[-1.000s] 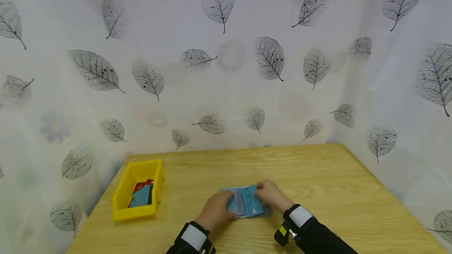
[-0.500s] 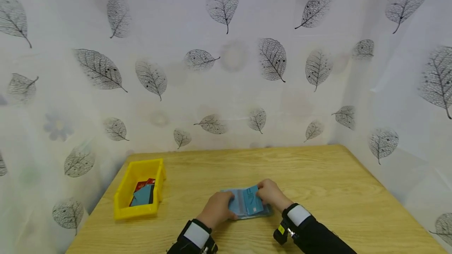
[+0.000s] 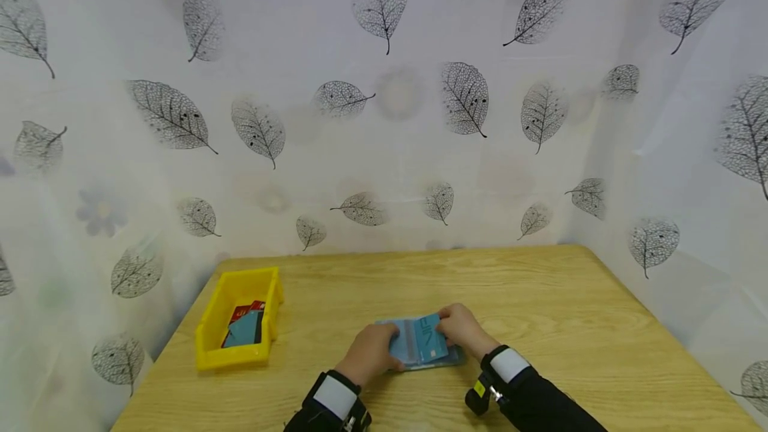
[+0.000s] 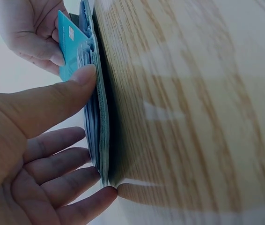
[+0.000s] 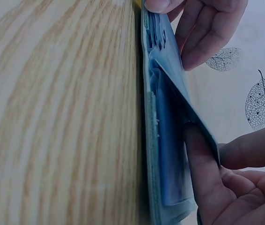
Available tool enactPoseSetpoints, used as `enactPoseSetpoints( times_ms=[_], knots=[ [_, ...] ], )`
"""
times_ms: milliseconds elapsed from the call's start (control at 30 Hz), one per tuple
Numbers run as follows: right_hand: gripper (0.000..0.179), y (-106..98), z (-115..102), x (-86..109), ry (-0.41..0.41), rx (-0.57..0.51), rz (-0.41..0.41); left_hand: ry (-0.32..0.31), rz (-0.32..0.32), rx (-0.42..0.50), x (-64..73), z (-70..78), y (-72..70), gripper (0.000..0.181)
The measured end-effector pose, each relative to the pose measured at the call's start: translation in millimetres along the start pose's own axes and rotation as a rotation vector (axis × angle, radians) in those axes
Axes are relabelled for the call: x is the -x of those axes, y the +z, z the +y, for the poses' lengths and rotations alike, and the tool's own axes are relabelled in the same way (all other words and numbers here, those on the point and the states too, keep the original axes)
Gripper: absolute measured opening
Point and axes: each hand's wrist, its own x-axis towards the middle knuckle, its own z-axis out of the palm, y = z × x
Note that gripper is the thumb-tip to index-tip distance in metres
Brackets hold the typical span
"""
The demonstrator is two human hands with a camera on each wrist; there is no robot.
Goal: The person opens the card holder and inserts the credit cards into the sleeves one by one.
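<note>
An open card holder with clear sleeves lies on the wooden table. A teal bank card with a small chip stands tilted over its right half, one edge at the sleeves. My right hand pinches the card by its right edge; in the right wrist view, the thumb is on one face and a finger is behind it. On the left side, my left hand holds the holder, its thumb pressing the sleeve edges and the other fingers touching its side.
A yellow bin stands at the table's left, with red and blue-grey cards in it. The wooden table reaches back to a leaf-patterned curtain behind and at both sides.
The card's lettering faces the head camera slightly more. Both hands keep their hold in nearly the same place. The head view has shifted a little.
</note>
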Motion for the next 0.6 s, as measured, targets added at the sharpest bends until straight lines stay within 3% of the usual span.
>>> enactPoseSetpoints(
  times_ms=[600],
  knots=[
    [0.025, 0.9, 3.7, -0.2, 0.069, -0.096, -0.021, -0.014, 0.016, -0.019, 0.4, 0.3, 2.7, 0.055]
  ],
)
